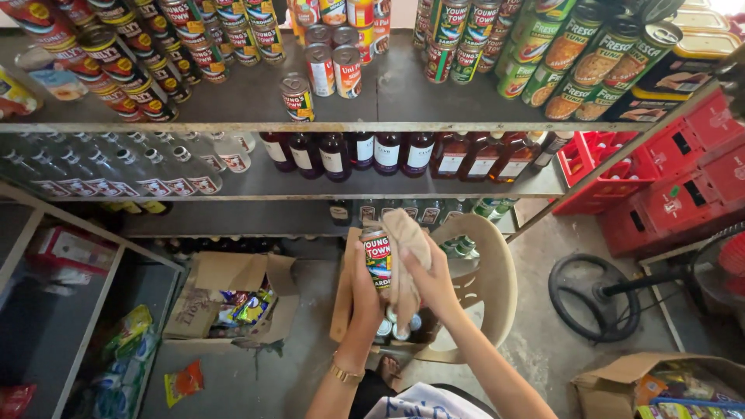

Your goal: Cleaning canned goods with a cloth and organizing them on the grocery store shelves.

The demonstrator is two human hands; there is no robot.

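Note:
My left hand (365, 285) grips a tin can with a red and green label (378, 256), held upright over a plastic chair. My right hand (433, 281) presses a beige cloth (405, 260) against the can's top and side. Below the hands an open cardboard box (341, 299) rests on the chair and holds more cans (394, 330), seen from above. A gold bracelet sits on my left wrist.
A grey metal shelf (256, 97) in front carries rows of tins; lower shelves hold dark bottles (365, 151) and clear bottles (140, 171). Red crates (683, 178) stack at the right, beside a fan base (594, 299). Open snack boxes (233, 299) lie on the floor.

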